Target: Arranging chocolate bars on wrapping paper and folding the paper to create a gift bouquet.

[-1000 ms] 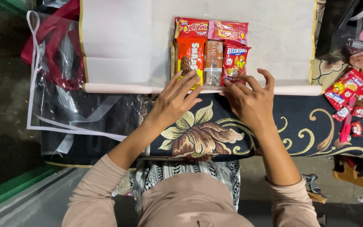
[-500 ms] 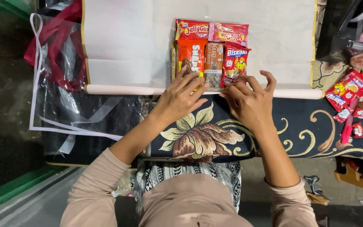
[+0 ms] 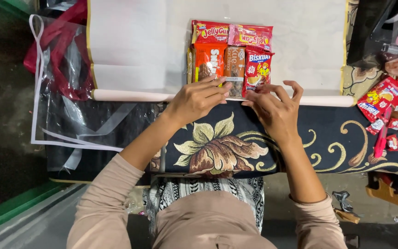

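Several snack packets lie in a tight block on a white paper sheet: two pink-red jelly packs on top, then an orange pack, a brown pack and a red biscuit pack. My left hand lies across the sheet's rolled edge, its fingertips pressed on the brown pack's lower end. My right hand hovers beside it with fingers spread, thumb and forefinger at the red biscuit pack's lower corner.
The paper lies on a dark cloth with a gold flower pattern over my lap. A clear plastic bag with red material inside sits at the left. Loose red snack packets lie at the right edge.
Both hands have drawn closer together and up over the rolled edge. My left fingertips now reach the brown pack, and my right fingers have lifted and spread.
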